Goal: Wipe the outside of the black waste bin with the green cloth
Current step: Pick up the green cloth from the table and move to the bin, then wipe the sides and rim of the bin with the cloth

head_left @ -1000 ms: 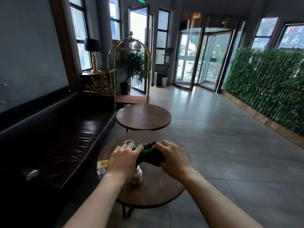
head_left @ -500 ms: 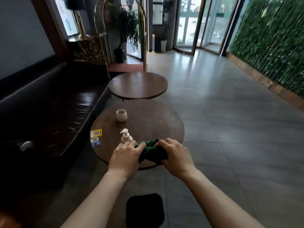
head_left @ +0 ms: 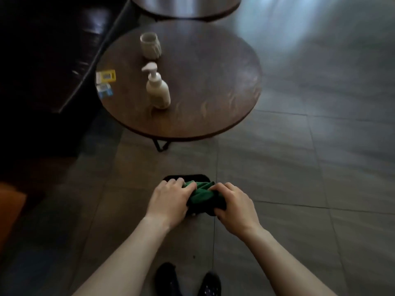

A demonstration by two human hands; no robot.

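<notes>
The green cloth (head_left: 201, 194) is bunched up between both of my hands, low in the middle of the view. My left hand (head_left: 168, 199) grips its left end and my right hand (head_left: 235, 206) grips its right end. Directly under my hands stands the black waste bin (head_left: 186, 177) on the tiled floor. Only a sliver of its dark top edge shows beyond my fingers; the rest is hidden by my hands and the cloth.
A round wooden table (head_left: 213, 86) stands just beyond the bin, carrying a pump bottle (head_left: 158, 90), a ceramic cup (head_left: 150, 45) and small cards (head_left: 105, 76). A dark leather sofa (head_left: 42, 50) fills the left. My dark shoes (head_left: 188, 280) are below. Open tiled floor lies to the right.
My view has tilted down from the lobby to the floor. The bin has come into view beneath my hands, which still hold the cloth together.
</notes>
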